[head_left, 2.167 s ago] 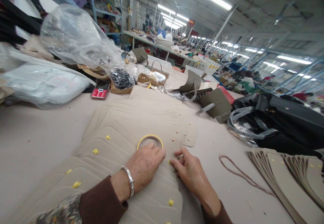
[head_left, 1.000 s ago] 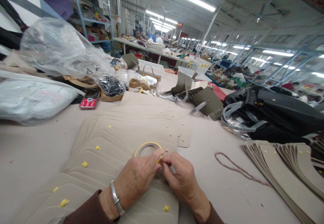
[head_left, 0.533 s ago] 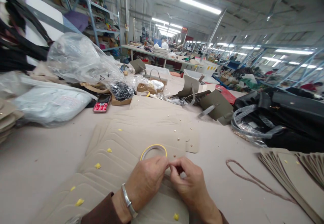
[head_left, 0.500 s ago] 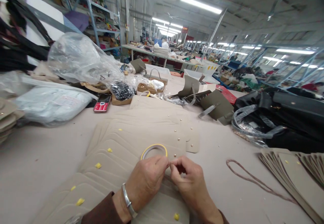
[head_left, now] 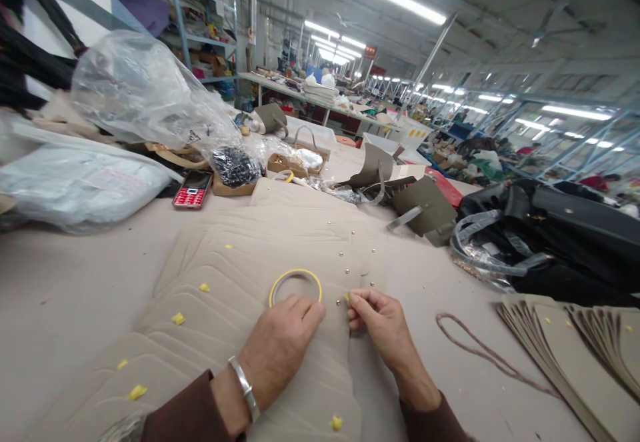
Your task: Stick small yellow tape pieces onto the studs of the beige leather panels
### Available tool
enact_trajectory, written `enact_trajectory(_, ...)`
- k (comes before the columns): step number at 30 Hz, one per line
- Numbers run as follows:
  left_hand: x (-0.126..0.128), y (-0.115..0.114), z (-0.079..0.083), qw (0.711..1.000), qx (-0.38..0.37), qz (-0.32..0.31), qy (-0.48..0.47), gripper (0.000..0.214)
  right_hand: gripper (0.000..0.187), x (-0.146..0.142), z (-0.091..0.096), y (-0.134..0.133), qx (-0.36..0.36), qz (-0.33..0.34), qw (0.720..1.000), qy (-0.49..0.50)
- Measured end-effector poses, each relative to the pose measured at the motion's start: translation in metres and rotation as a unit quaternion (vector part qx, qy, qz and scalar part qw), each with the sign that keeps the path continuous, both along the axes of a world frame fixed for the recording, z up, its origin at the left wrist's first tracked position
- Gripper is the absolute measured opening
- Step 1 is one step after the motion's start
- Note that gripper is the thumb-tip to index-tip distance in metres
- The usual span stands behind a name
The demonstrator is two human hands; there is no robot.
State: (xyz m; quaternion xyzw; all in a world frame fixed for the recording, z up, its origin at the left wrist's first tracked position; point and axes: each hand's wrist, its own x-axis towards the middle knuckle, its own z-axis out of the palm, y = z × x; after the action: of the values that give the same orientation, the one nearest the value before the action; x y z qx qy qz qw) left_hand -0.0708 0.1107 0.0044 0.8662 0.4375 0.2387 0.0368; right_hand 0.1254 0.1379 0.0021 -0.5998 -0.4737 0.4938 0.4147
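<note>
we log the left hand (head_left: 280,342), a silver bangle (head_left: 245,389) on its wrist and a dark brown knit sleeve (head_left: 185,409) above it. it lies almost flat, fingers gently curved, gripping nothing, on a fanned stack of beige stitched leather panels (head_left: 240,282), just beside a narrow yellow-edged tape roll (head_left: 295,271). the right hand (head_left: 383,332) sits at the stack's near edge, thumb and forefinger closed in a tight pinch on what looks like a tiny yellow scrap (head_left: 347,297), though it is too small for us to be sure. small round brass studs (head_left: 346,271) stand along the panels, and little yellow squares (head_left: 177,319) lie scattered across them.

in our judgement, the flat left hand matters most here: its light, even pressure steadies the layered panels against sliding. a pinch at the very fingertips keeps the small piece in sight, and working clear of the studs avoids snagging or scuffing the soft surface.
</note>
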Motion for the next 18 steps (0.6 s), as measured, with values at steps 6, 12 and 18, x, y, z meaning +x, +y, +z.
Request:
enact_trajectory(6,0.003,0.008,0.001,0.992,-0.084,0.007,0.096,0.008,0.032,-0.006,-0.007,-0.002,0.020,0.044,0.995,-0.088)
enact_trajectory(12,0.004,0.003,0.005,0.986,-0.116,0.011,0.122,0.011,0.019,-0.019,0.000,-0.002,0.139,0.064,0.946,-0.285)
enact_trajectory(18,0.005,0.004,0.004,0.982,-0.127,0.015,0.138,0.014,0.020,-0.015,-0.004,-0.003,0.165,0.033,0.933,-0.319)
